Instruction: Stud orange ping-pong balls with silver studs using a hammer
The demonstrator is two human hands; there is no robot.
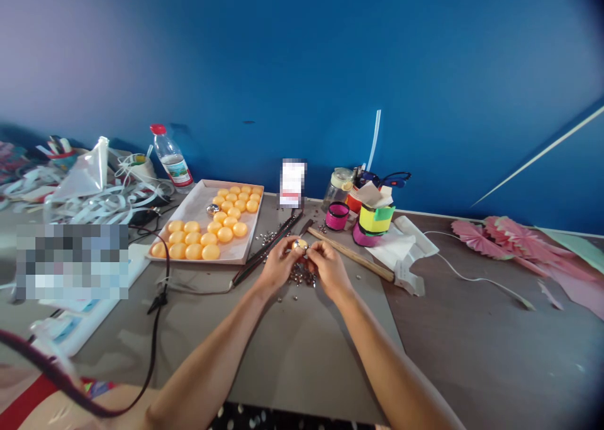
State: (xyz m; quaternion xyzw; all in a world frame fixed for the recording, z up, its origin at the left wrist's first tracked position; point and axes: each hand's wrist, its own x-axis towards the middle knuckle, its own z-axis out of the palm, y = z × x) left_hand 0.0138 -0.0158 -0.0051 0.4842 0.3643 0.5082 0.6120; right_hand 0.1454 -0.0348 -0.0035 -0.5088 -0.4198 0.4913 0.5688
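At the left side, a bottle with a red cap stands near the blue wall, and beside it there is a heap of white strips with a clear plastic piece. On the other side, a jar with a pale lid is just behind a pink round container. Further to the right lie a white cord and pink pleated paper
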